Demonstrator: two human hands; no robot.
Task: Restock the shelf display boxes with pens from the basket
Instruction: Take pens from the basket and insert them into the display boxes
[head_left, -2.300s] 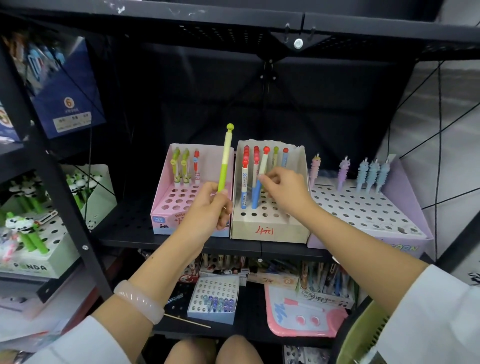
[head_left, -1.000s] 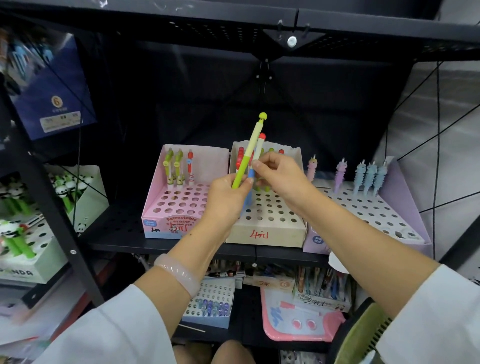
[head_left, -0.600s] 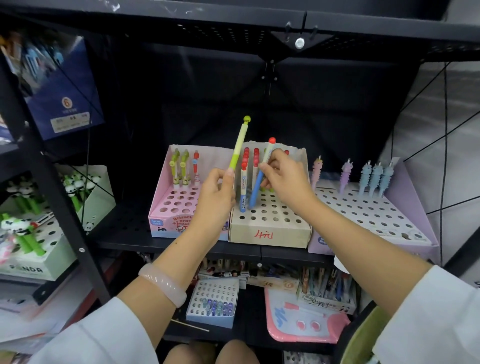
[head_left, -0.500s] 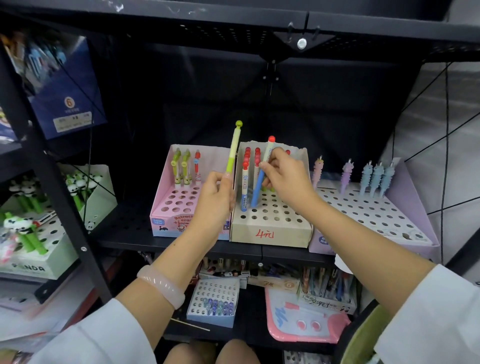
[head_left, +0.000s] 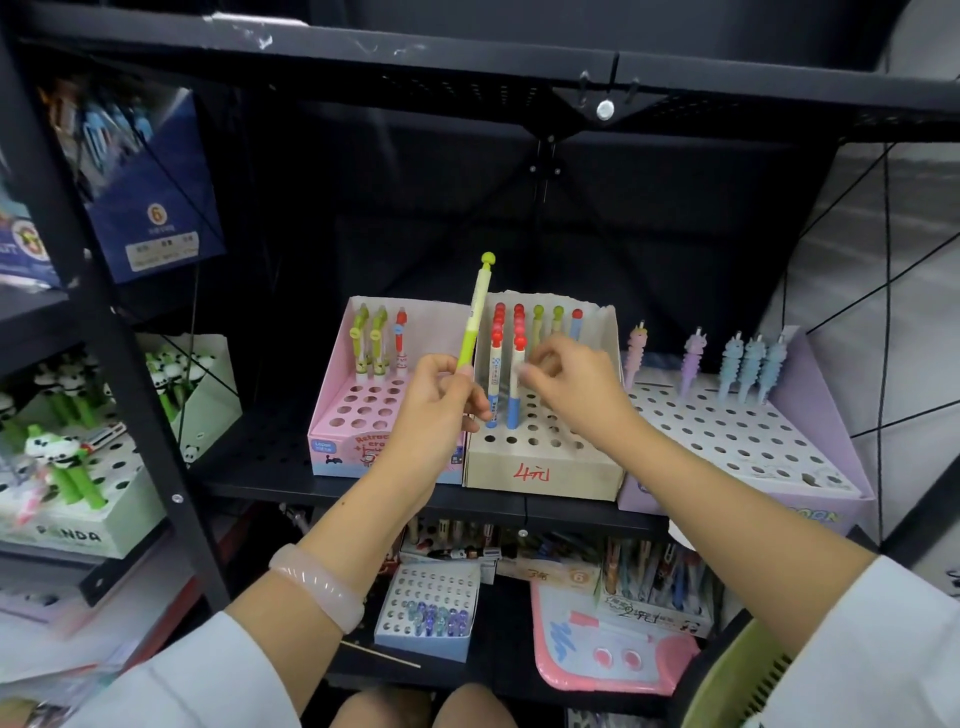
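Observation:
My left hand (head_left: 441, 410) pinches a green pen (head_left: 475, 317) by its lower end and holds it upright in front of the pink display box (head_left: 335, 447). My right hand (head_left: 571, 384) hovers over the beige display box (head_left: 540, 470), its fingers loosely curled and blurred beside a red-capped blue pen (head_left: 513, 387). That pen stands in a front hole of the box with no finger round it. Several more red, green and blue pens fill the beige box's back rows. A corner of the green basket (head_left: 737, 680) shows at the bottom right.
A purple box (head_left: 753, 452) with several animal-topped pens stands to the right. A panda pen box (head_left: 78, 519) sits on the left shelf. The lower shelf holds a small blue box (head_left: 426, 613), a pink tray (head_left: 613, 660) and packed pens. A black shelf bar (head_left: 519, 78) runs overhead.
My right hand has set the red-capped blue pen into a front hole of the beige box and let go. The green pen in my left hand has hardly shifted.

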